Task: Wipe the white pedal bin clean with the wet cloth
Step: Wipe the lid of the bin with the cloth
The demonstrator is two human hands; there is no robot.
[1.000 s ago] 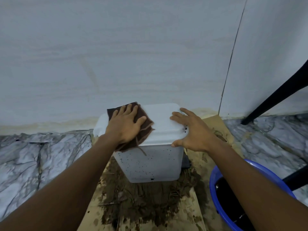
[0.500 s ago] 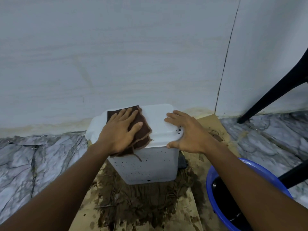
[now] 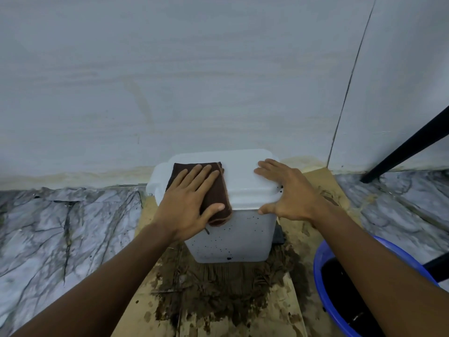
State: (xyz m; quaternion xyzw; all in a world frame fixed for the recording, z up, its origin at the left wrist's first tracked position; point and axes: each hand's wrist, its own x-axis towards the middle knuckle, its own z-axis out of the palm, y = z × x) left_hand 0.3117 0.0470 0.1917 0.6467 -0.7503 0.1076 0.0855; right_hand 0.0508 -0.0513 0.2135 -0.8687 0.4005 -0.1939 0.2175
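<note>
The white pedal bin (image 3: 233, 237) stands against the wall on a sheet of cardboard, its front wall dotted with dark specks. A dark brown wet cloth (image 3: 215, 184) lies on the left half of the closed lid. My left hand (image 3: 188, 205) lies flat on the cloth with straight fingers, pressing it to the lid. My right hand (image 3: 289, 193) rests flat on the lid's right side, thumb at the front edge, fingers spread.
Muddy, wet cardboard (image 3: 218, 293) spreads under and in front of the bin. A blue bucket (image 3: 323, 261) of dark water sits at the lower right. Black chair legs (image 3: 408, 147) slant at the right. Marble floor (image 3: 60, 227) lies on both sides.
My left hand has slid the cloth a little forward and right across the lid; the cloth now lies flatter and hangs over the front edge. The right hand stays on the lid.
</note>
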